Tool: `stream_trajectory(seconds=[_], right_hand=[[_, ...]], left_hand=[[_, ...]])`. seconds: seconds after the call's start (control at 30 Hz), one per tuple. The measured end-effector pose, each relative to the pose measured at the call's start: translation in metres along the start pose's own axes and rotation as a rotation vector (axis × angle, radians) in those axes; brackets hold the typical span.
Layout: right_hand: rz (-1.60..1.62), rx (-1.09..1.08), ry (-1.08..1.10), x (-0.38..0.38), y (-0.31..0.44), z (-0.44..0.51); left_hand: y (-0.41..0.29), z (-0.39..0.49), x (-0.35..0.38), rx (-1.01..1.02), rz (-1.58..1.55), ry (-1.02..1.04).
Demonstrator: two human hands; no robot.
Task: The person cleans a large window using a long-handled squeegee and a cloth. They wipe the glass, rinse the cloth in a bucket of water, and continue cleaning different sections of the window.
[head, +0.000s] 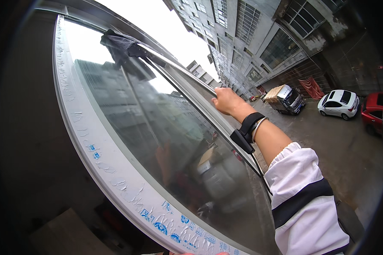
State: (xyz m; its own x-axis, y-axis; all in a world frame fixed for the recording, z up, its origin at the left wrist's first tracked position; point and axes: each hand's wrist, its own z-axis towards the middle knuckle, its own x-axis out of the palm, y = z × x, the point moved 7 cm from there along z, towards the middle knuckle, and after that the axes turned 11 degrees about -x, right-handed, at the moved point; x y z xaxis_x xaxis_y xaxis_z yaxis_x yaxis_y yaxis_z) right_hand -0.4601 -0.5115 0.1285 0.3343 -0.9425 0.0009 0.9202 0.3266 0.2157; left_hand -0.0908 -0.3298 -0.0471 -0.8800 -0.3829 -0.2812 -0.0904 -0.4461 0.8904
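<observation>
My right hand (229, 100) reaches outside the window and grips a thin, pale pole (178, 66). At the pole's far end a dark grey cloth (118, 45) is bunched against the upper part of the glass pane (127, 127). The pane mirrors the pole, a hand and the street. A white window frame (92, 151) borders the glass, with wrinkled protective film bearing blue print. Only a sliver of my left hand (221, 253) shows at the bottom edge, by the lower frame; its grip is hidden.
Outside and below is a wet street (309, 134) with a loaded truck (285, 99), a white car (339, 103) and a red car (375, 110). A tall grey building (258, 41) rises opposite. A black strapped device (244, 138) with a cable sits at my right wrist.
</observation>
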Motion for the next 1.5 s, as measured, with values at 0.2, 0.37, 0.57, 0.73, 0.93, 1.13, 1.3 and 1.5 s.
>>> stream_trajectory(seconds=[0.2, 0.37, 0.57, 0.73, 0.93, 1.13, 1.3, 1.5], right_hand=[[0.008, 0.058, 0.131, -0.06, -0.06, -0.151], [-0.027, 0.228, 0.343, -0.148, -0.079, -0.327], [-0.229, 0.417, 0.461, -0.271, -0.076, -0.53], [-0.258, 0.452, 0.421, -0.287, -0.064, -0.579], [-0.106, 0.357, 0.287, -0.215, -0.07, -0.427], [-0.024, 0.113, 0.187, -0.134, -0.051, -0.215], [-0.076, -0.008, 0.076, -0.094, -0.005, -0.06], [0.033, -0.114, 0.02, -0.09, 0.016, -0.076]], left_hand=[[0.004, 0.011, -0.006, 0.051, 0.049, 0.11], [0.004, 0.011, -0.005, -0.009, 0.067, -0.044], [0.009, 0.003, -0.001, 0.01, 0.083, -0.051], [0.005, -0.001, 0.001, 0.011, 0.043, -0.046], [0.004, -0.01, 0.002, 0.155, 0.111, 0.067], [0.005, -0.004, -0.001, 0.141, 0.086, 0.088], [0.009, -0.001, -0.003, 0.099, 0.067, 0.054], [0.012, -0.002, 0.0, 0.067, 0.067, 0.006]])
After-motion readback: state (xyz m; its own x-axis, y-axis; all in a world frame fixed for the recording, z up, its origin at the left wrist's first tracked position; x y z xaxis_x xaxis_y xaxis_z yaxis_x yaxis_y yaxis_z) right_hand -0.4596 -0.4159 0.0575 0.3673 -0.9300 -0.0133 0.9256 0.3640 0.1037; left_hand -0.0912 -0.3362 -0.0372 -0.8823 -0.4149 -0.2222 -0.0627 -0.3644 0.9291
